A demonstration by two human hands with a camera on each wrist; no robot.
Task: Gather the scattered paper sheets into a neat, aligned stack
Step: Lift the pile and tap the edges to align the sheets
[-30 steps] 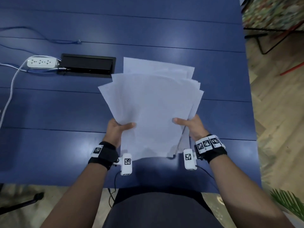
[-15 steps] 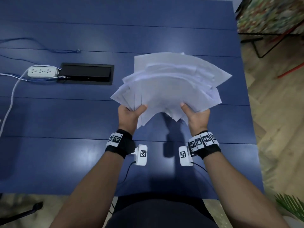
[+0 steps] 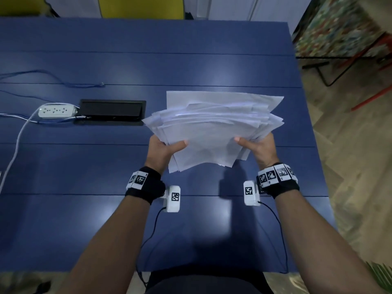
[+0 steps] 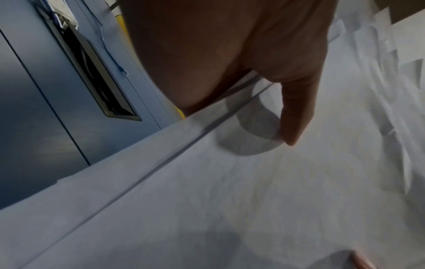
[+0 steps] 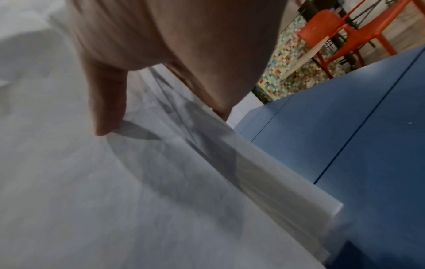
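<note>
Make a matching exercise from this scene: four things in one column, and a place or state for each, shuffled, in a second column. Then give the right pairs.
Things:
1. paper sheets
2. power strip
3. black cable box
4. blue cable

Places or states:
A. white, lying on the table left of the black cable box
B. set into the table top, lid tilted open
C. held off the table, edges fanned and uneven, gripped by the left hand and right hand
D. loose on the table, beyond the power strip

Pairs: 1-C, 2-A, 3-B, 4-D
</note>
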